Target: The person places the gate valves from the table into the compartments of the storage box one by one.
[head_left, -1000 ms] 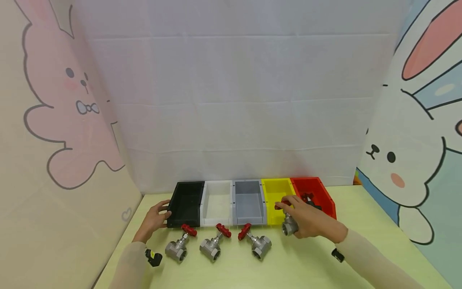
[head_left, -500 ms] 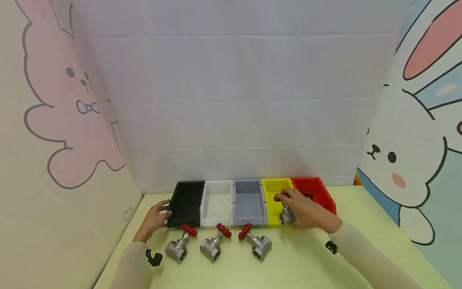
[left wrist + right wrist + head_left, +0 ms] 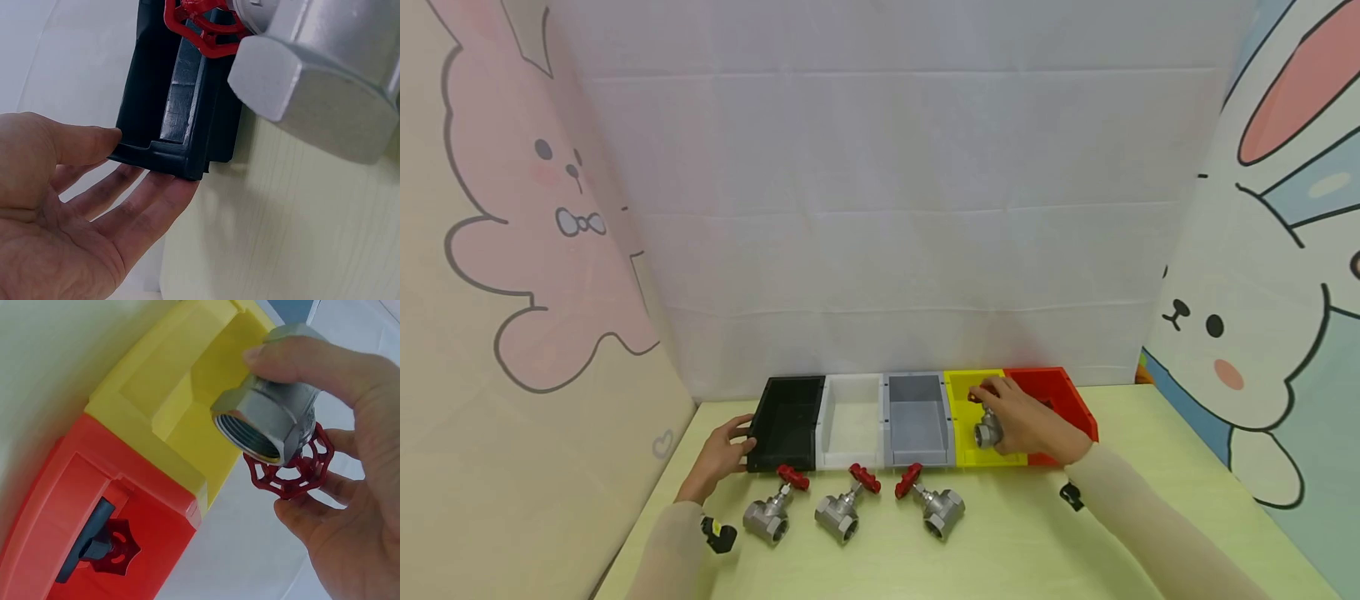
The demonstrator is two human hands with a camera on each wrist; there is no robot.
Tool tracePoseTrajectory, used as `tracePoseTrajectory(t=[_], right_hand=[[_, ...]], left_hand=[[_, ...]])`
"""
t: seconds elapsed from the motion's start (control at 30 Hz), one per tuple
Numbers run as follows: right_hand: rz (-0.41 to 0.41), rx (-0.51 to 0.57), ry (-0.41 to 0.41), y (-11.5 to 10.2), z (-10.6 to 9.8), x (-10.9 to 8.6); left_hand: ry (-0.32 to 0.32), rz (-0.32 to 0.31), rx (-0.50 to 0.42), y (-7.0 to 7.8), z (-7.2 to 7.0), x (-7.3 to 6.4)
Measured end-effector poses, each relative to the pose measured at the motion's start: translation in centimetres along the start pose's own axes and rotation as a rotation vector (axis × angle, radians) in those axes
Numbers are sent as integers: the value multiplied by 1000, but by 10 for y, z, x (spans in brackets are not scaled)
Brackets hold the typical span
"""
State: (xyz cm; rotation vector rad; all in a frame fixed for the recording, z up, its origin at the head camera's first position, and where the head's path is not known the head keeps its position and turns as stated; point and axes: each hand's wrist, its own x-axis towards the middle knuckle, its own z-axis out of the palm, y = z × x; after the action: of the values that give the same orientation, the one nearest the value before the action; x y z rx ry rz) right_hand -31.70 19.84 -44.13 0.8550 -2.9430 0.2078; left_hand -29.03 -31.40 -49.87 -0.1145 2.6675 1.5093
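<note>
A pale green bench (image 3: pixel 1015 542) fills the lower part of the head view, backed by a white cloth (image 3: pixel 880 208) and flanked by rabbit-printed panels at the left and right edges. Along the bench's far edge, in the lower centre of the frame, a row of five bins is set side by side: a black bin (image 3: pixel 786 408), a white bin (image 3: pixel 852 417), a grey bin (image 3: pixel 916 417), a yellow bin (image 3: pixel 964 396) and a red bin (image 3: pixel 1060 392). A dark valve with a red handwheel (image 3: pixel 100 547) is seen lying in the red bin in the right wrist view, at lower left.

The left hand (image 3: pixel 724 454) is laid against the outer side of the black bin, at the lower left of the row; its grip is spread, the straight fingers (image 3: pixel 134 206) touching the bin's lower edge and the thumb its corner.

The right hand (image 3: pixel 1026 425) is held above the yellow bin, its grip clamped on a steel gate valve (image 3: pixel 987 431). In the right wrist view the valve body (image 3: pixel 269 422) is pinched between thumb and fingers, the threaded port facing the camera and the red handwheel (image 3: pixel 290 469) against the fingers.

In front of the bins, three more gate valves (image 3: pixel 842 504) with red handwheels are lined up on the bench, below the black, white and grey bins.
</note>
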Motion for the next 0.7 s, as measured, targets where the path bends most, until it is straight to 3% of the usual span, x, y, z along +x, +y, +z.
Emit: tracePoseTrajectory(t=[0.37, 0.7], right_hand=[[94, 27, -29, 1, 7, 18], [126, 39, -90, 5, 22, 33]], left_hand=[[-1, -2, -7, 0, 0, 0], [4, -9, -1, -2, 0, 1]])
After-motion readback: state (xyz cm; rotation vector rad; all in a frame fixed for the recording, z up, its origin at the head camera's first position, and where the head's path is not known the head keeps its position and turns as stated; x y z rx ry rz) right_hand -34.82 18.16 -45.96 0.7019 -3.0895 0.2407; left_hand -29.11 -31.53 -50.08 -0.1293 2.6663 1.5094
